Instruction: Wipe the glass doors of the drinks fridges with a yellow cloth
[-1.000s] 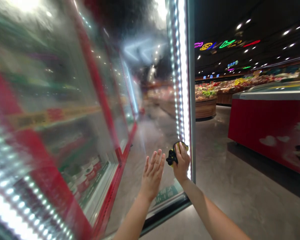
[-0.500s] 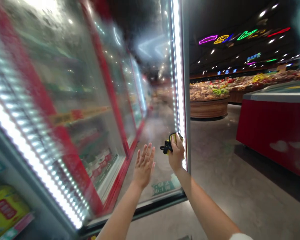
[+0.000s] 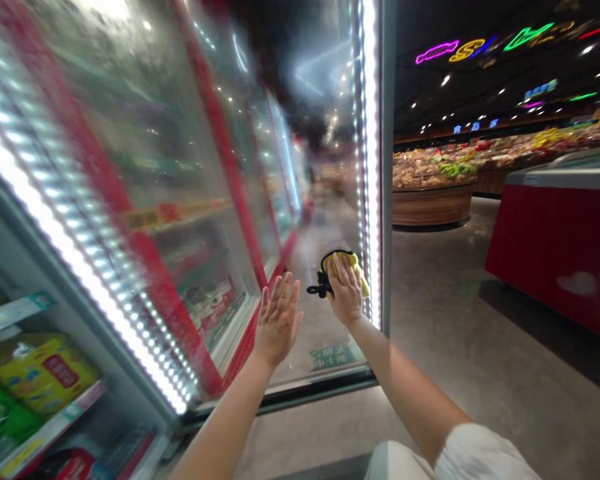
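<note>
My right hand (image 3: 347, 293) presses a folded yellow cloth (image 3: 363, 270) with black edging and a black loop against the glass door (image 3: 325, 213), close to its bright LED strip (image 3: 371, 167). To the left of it, my left hand (image 3: 277, 320) lies with its fingers stretched out, flat toward the same pane, holding nothing. The glass is partly fogged near the top. A green sticker (image 3: 333, 357) with pale lettering is low on the door.
Packaged goods in a yellow bag (image 3: 50, 370) sit on the fridge shelf (image 3: 55, 427) at lower left. Red-framed fridge doors show through or in the glass. Beyond the door are a round wooden produce stand (image 3: 430, 203) and a red chest freezer (image 3: 555, 247).
My right hand has moved left and slightly up with the cloth, away from the LED strip, and its fingers now spread over it. My left hand has shifted slightly left. The view has tilted.
</note>
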Available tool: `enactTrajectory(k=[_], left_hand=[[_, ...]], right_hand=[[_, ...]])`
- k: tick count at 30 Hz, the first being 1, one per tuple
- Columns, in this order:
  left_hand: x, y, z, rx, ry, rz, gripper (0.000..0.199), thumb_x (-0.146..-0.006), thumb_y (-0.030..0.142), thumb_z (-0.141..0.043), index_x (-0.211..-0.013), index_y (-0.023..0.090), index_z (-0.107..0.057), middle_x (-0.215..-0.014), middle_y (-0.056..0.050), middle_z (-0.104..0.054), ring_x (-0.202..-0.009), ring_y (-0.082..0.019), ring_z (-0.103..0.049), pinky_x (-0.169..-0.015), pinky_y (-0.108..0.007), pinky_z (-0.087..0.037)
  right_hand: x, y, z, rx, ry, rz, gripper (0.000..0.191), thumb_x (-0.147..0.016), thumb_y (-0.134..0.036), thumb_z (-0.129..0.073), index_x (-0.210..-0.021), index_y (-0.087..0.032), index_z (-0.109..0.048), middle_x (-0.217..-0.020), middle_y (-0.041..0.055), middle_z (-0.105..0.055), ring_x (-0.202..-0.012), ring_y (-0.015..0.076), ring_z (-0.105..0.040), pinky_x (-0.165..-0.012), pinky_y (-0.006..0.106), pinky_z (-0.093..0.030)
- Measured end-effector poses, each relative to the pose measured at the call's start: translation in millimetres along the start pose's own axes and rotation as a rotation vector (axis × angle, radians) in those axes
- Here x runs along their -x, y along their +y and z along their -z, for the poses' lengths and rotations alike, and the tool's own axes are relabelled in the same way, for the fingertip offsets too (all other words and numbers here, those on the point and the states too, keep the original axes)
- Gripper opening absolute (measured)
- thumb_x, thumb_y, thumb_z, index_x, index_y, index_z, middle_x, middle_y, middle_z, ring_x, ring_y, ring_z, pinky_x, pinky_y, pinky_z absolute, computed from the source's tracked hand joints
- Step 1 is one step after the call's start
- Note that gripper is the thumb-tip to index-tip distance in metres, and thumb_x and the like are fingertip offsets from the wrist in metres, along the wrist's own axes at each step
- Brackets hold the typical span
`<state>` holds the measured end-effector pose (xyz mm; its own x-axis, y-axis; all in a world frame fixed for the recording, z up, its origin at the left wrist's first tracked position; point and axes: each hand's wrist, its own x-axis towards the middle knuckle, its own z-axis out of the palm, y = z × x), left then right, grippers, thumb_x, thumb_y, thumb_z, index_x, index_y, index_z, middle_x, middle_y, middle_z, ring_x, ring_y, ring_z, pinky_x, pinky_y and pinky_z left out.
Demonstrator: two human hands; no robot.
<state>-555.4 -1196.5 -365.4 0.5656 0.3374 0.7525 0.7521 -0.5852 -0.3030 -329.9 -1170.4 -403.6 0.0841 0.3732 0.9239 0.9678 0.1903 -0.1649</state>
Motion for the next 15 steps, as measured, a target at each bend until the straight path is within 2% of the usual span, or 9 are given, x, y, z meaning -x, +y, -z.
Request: enactTrajectory(k=[3, 6, 8, 12, 13, 15], left_hand=[[9.6, -0.6, -1.1, -0.016, -0.012, 0.020, 0.086, -0.098, 0.023, -0.055, -0.166, 0.023, -0.001, -0.170, -0.010, -0.023, -0.159, -0.025, -0.012, -0.131, -0.051, -0.017], [18.3, -3.8, -3.5, -0.039, -0.031, 0.024, 0.084, -0.099, 0.023, -0.053, -0.166, 0.023, -0.002, -0.169, -0.010, -0.026, -0.159, -0.025, -0.014, -0.130, -0.052, -0.018], [19.8, -5.4, -3.9, -0.054, -0.044, 0.027, 0.083, -0.099, 0.023, -0.053, -0.166, 0.023, -0.003, -0.169, -0.011, -0.026, -0.158, -0.025, -0.015, -0.130, -0.051, -0.019], [14.7, -2.7, -1.3, -0.084, -0.081, 0.042, 0.086, -0.098, 0.026, -0.056, -0.166, 0.022, -0.003, -0.170, -0.011, -0.023, -0.159, -0.026, -0.012, -0.130, -0.051, -0.017], [13.5, -1.1, -0.2, -0.091, -0.085, 0.050, 0.086, -0.098, 0.026, -0.056, -0.166, 0.022, -0.003, -0.170, -0.011, -0.023, -0.159, -0.026, -0.011, -0.131, -0.051, -0.017], [13.1, 1.3, 2.2, -0.106, -0.089, 0.073, 0.086, -0.098, 0.025, -0.056, -0.166, 0.022, -0.003, -0.170, -0.010, -0.022, -0.159, -0.025, -0.010, -0.131, -0.050, -0.016]], right_hand=[[27.2, 7.9, 3.0, 0.033, -0.120, 0.145, 0.075, -0.084, -0.011, -0.060, -0.156, -0.024, -0.043, -0.163, 0.0084, -0.044, -0.154, 0.0294, -0.030, -0.127, 0.055, -0.023], [44.0, 18.6, 3.6, 0.044, -0.096, 0.144, 0.076, -0.084, -0.008, -0.057, -0.156, -0.027, -0.044, -0.161, 0.0074, -0.047, -0.152, 0.0286, -0.034, -0.126, 0.053, -0.024], [39.7, 16.4, -0.1, 0.034, -0.052, 0.085, 0.077, -0.085, -0.008, -0.054, -0.158, -0.027, -0.040, -0.161, 0.0076, -0.047, -0.153, 0.0289, -0.034, -0.125, 0.053, -0.026], [11.1, -9.7, -11.2, -0.016, 0.063, -0.047, 0.076, -0.089, -0.012, -0.052, -0.161, -0.024, -0.034, -0.162, 0.0116, -0.044, -0.154, 0.0323, -0.030, -0.125, 0.057, -0.022], [5.7, -15.7, -12.6, -0.026, 0.071, -0.030, 0.074, -0.090, -0.013, -0.052, -0.161, -0.023, -0.035, -0.161, 0.0116, -0.045, -0.154, 0.0323, -0.030, -0.126, 0.057, -0.020], [1.4, -20.6, -11.8, -0.045, 0.051, 0.092, 0.071, -0.092, -0.012, -0.052, -0.160, -0.026, -0.038, -0.159, 0.0084, -0.049, -0.152, 0.0296, -0.034, -0.128, 0.054, -0.016]])
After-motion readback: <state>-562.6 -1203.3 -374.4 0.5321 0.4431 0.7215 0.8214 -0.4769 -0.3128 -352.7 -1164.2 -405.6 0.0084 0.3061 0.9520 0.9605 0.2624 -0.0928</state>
